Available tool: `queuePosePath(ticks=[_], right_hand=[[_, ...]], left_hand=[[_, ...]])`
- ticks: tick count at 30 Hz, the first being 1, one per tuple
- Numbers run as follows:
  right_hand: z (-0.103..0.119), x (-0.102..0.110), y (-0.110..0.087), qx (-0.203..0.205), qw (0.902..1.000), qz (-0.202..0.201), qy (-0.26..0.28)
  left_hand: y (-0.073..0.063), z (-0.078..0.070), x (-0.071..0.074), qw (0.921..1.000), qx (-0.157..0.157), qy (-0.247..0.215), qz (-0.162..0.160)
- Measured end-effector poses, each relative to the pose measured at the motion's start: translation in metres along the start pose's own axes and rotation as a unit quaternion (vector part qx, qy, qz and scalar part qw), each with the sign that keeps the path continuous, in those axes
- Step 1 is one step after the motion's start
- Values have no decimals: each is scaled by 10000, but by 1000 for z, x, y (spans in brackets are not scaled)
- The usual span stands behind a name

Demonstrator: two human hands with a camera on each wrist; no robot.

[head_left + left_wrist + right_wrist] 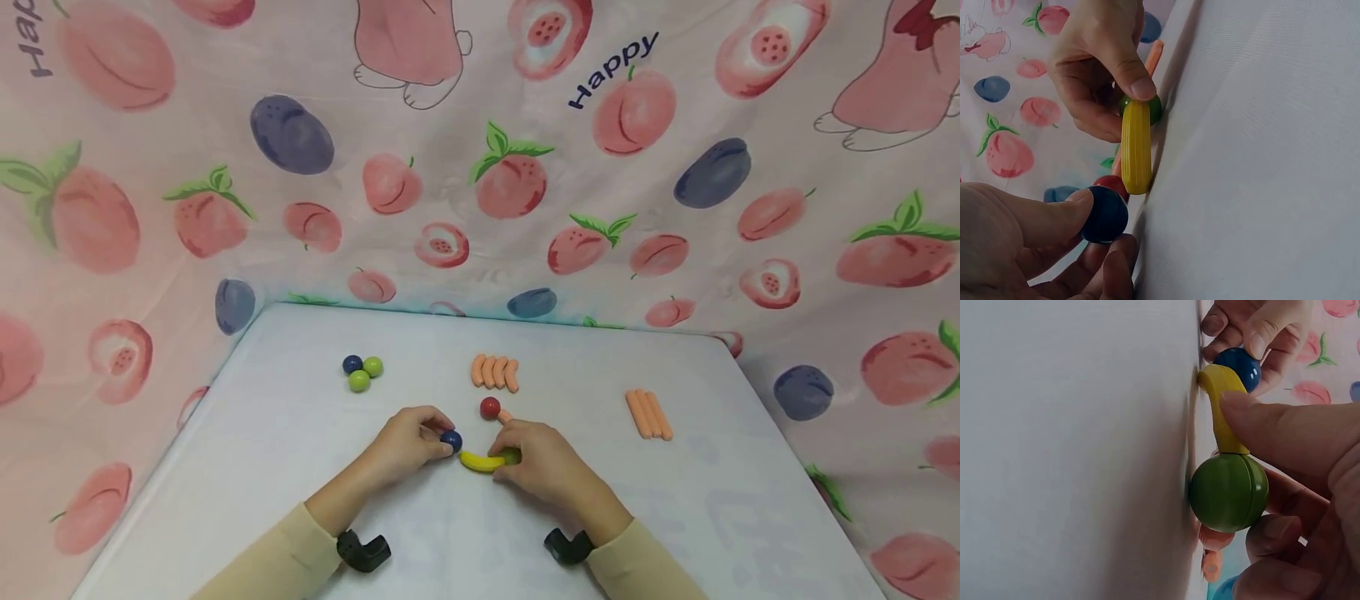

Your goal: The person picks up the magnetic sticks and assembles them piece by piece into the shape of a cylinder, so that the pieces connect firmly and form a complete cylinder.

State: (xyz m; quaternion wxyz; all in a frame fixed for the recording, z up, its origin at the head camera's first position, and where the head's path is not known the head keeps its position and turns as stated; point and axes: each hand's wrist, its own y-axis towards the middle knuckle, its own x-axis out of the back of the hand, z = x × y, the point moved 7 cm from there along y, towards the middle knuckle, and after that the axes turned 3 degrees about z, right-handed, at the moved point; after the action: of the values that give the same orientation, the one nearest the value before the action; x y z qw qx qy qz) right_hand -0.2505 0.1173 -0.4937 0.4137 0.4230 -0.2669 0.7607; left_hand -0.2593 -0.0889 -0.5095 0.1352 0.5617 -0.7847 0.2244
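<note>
My left hand point(408, 439) pinches a dark blue ball point(451, 441) between thumb and fingers, just above the white tabletop. Close to the ball lies one end of a curved yellow piece point(480, 462), shaped like a banana. My right hand point(546, 462) grips this yellow piece, its thumb point(1266, 422) pressed on the side. A green ball point(1225, 492) sits against the yellow piece's other end, partly covered by the right fingers in the head view. Beyond the hands, a red ball point(490, 407) touches a short orange piece point(505, 415), which the right hand partly hides.
At the back left, two green balls point(359, 381) and a blue ball point(352, 364) form a cluster. Several curved orange pieces point(495, 372) lie in a row at the back middle. Straight orange sticks point(649, 414) lie side by side to the right. A fruit-print cloth point(450, 167) hangs behind the table.
</note>
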Motion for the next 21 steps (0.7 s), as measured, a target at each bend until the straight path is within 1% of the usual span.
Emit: queuePosePath(ticks=[4,11,18,21], right_hand=[[1,-1,0,-49,10000,-23,-78],[0,-1,-1,-85,9997,-166,-134],[2,1,-2,-59,9996,-216,-149],[2,1,-3,-62,9997,-205,-124]], left_hand=[[0,1,-2,10000,8,50,-17],[0,2,-3,9995,152,260,-108],[2,3,-6,9993,148,329,-84],[1,2,-5,9991,181,372,-131]])
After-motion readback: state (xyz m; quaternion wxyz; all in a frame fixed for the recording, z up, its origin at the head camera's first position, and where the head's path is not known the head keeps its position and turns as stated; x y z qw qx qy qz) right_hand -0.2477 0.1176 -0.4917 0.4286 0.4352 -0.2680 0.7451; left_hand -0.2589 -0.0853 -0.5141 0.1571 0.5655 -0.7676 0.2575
